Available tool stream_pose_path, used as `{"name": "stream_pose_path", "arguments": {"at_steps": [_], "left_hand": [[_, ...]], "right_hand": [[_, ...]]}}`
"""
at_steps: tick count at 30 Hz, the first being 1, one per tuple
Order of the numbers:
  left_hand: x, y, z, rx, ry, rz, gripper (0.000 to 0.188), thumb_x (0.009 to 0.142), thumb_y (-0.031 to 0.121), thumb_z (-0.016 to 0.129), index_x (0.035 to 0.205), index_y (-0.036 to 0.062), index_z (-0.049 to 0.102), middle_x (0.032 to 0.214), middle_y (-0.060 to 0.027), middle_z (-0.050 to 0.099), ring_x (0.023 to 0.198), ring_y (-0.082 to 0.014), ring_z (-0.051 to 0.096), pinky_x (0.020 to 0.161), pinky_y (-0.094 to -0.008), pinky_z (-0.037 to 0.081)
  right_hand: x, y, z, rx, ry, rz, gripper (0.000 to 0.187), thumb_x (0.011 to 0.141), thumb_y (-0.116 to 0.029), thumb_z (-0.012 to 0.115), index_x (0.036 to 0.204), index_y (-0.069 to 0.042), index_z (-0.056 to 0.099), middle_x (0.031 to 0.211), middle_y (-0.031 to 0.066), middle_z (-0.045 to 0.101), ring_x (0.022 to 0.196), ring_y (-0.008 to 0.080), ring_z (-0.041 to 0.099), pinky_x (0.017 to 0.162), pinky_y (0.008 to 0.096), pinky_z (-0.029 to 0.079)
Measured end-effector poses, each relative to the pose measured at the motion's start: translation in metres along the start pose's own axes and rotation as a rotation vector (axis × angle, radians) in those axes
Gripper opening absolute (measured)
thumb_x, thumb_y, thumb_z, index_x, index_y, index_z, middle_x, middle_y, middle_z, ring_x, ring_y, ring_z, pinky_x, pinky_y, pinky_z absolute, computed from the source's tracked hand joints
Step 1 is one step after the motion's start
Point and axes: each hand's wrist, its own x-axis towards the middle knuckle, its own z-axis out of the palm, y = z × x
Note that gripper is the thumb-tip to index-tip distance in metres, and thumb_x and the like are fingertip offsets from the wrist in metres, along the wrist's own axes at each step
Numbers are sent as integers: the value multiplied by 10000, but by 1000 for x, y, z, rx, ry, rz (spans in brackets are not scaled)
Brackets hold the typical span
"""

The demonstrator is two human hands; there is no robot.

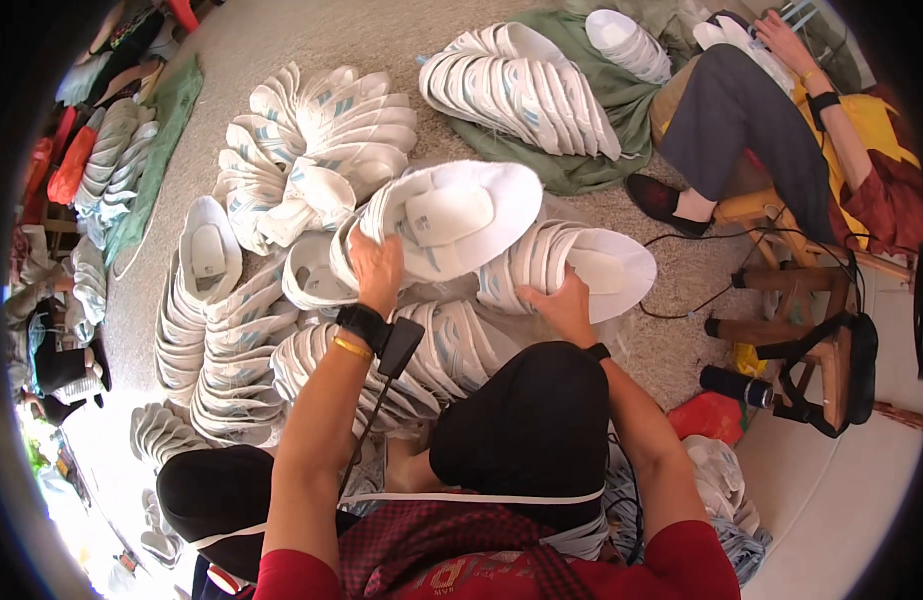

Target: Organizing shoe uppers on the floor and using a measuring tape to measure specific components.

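Note:
My left hand (377, 268) is closed round the side of a nested stack of white shoe uppers (471, 215), its foremost upper tilted with the open inside showing. Just to the right, my right hand (564, 303) grips a second nested stack of uppers (526, 265), thumb on the near side. Pale blue stripes mark the uppers' sides. The fingers under both stacks are partly hidden. Behind my left hand, another white upper (311, 275) shows its opening.
A curved row of uppers (326, 120) lies on the floor ahead; more stacks (246, 355) stand at left. A green cloth (601, 170) bears further stacks. At right, a co-worker's leg (731, 130) and shoe are near wooden stools (796, 290), a black cable (681, 237) and a dark bottle (736, 385).

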Motion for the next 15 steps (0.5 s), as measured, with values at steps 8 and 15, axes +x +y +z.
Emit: {"name": "stream_pose_path", "arguments": {"at_steps": [8,15], "left_hand": [[6,10,0,-187,45,-226,618,817,235,614,1312,-77,415,1252,-236,520,1146,-336,502,990,-398,376],[4,7,-9,-460,11,-303,581,799,210,623,1275,-63,434,1157,-164,562,1030,-246,532,906,-353,431]], "right_hand": [[6,-10,13,-274,-152,183,718,557,-372,845,1074,66,607,977,238,670,930,382,645,828,414,497],[21,2,34,-394,-223,165,627,572,-391,798,972,66,641,899,265,661,876,405,638,790,451,499]]}}
